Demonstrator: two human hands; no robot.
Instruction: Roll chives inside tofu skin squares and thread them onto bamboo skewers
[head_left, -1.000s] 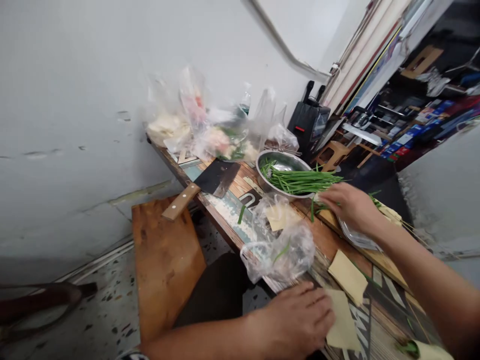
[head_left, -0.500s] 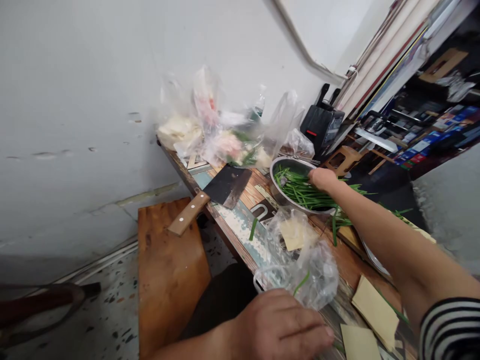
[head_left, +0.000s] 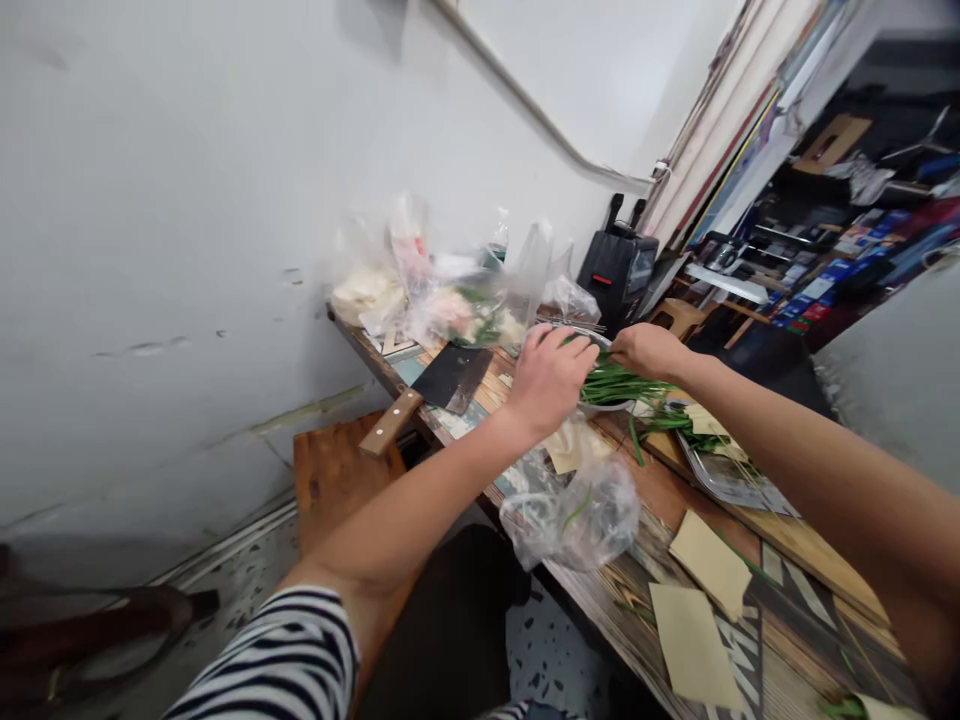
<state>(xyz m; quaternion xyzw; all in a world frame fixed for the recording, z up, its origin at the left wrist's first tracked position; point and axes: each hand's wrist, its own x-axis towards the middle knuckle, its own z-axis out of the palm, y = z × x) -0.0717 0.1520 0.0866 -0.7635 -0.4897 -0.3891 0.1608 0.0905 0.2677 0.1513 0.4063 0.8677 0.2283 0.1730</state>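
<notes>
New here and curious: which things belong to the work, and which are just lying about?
Likely the work's: green stalks, metal bowl (left hand and right hand there), pale sheets, tray.

Seemingly lying about: black device, untouched cleaver.

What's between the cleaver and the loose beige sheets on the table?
A crumpled clear plastic bag, as the head view shows; the left forearm hides part of the stretch near the cleaver.
</notes>
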